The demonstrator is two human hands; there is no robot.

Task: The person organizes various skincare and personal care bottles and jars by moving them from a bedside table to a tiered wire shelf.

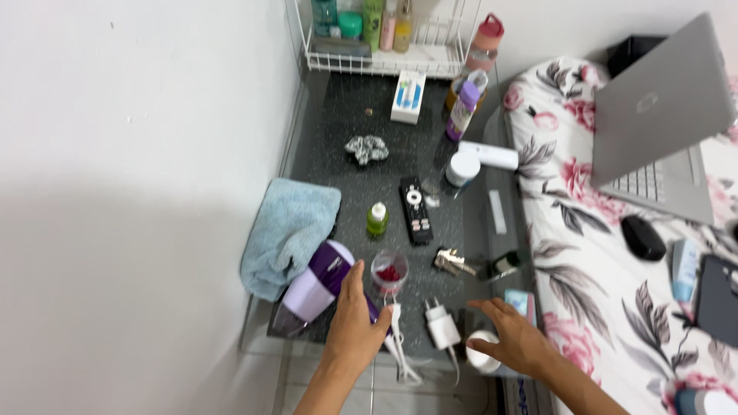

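Nearest the camera, lower centre of the frame: the left hand (355, 319) lies on the handle of the purple hair dryer (314, 290), fingers together and curled over it; whether the grip is fully closed cannot be told. The dryer lies on its side at the lower left edge of the dark speckled surface (350, 115), touching the blue towel (288, 230).

The right hand (516, 338) hovers spread, palm down, over a small white round container (478, 355) at the lower right edge; contact cannot be confirmed.

Risks observed:
- A small clear cup (389, 273) with red contents stands just beside the left thumb and the dryer handle. Any lift or swing of the dryer is likely to tip it.
- The white cord (400, 350) trails off the front edge beside a white plug adapter (442, 327); a tug on the dryer could drag either to the floor.
- The green bottle (377, 219) and black remote (416, 209) stand near, above the cup, within reach of a wide sweep.
- The white container sits at the very edge; a careless touch may push it off
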